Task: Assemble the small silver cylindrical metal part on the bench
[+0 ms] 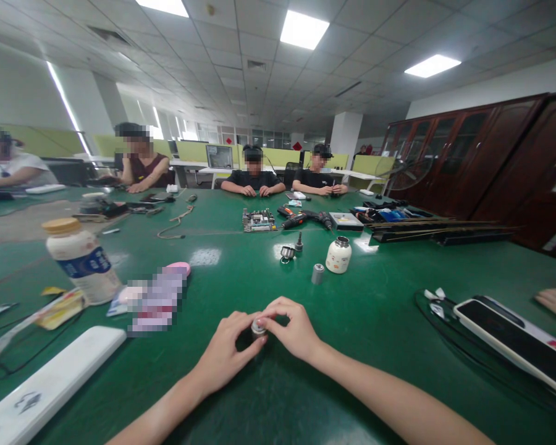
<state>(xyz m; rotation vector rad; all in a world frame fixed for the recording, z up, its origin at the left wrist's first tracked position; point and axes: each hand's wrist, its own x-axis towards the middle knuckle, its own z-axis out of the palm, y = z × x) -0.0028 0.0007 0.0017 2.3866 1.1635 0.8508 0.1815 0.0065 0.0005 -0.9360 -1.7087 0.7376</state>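
In front of me on the green table, my left hand (229, 346) is closed around the side of a small silver cylinder (258, 329). The thumb and fingertips of my right hand (291, 327) pinch at the top of the same cylinder; whether a separate small part is between them, I cannot tell. Ahead and to the right stands a similar grey cylinder (317, 274). Just behind it is a cream-coloured flask (338, 256) with a face drawn on it and its metal neck uncovered. A round metal piece (287, 252) and a dark stepped part (299, 241) are left of the flask.
A circuit board (259, 220), a power drill (312, 217) and a metal box (346, 221) lie farther back. On the left are a capped bottle (86, 262) and a white power strip (60, 383). A black-and-white device (514, 346) with cables is right. Several people sit around the table.
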